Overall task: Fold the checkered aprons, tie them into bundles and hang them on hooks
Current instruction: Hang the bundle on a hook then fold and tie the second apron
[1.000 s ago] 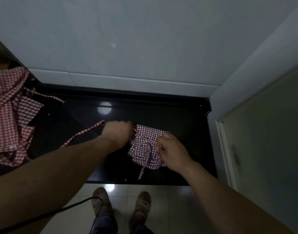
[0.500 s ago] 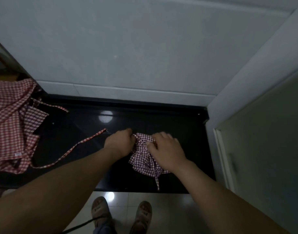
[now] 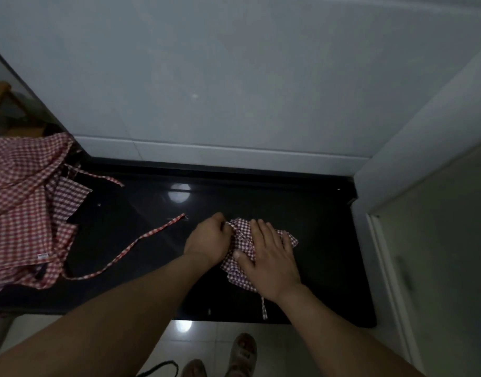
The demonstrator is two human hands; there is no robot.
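A small folded red-and-white checkered apron bundle [image 3: 240, 270] lies on the black glossy counter [image 3: 315, 254]. My left hand [image 3: 208, 239] is closed on the bundle's left edge. My right hand [image 3: 266, 261] lies flat on top of the bundle, fingers spread, pressing it down. A short strap end [image 3: 264, 308] hangs from under the bundle toward the counter's front edge. A long checkered strap [image 3: 141, 240] trails across the counter to the left. A heap of unfolded checkered aprons [image 3: 24, 213] lies at the far left.
A pale wall [image 3: 234, 77] rises directly behind the counter. A wall corner and a door frame [image 3: 378, 254] bound the right side. Below the counter's front edge are a light tiled floor and my sandalled feet [image 3: 242, 355]. A dark cable [image 3: 157, 368] hangs near the bottom.
My right hand moved from the bundle's right side onto its top and flattened out. The bundle is more covered and compressed. My left hand stayed on the left edge.
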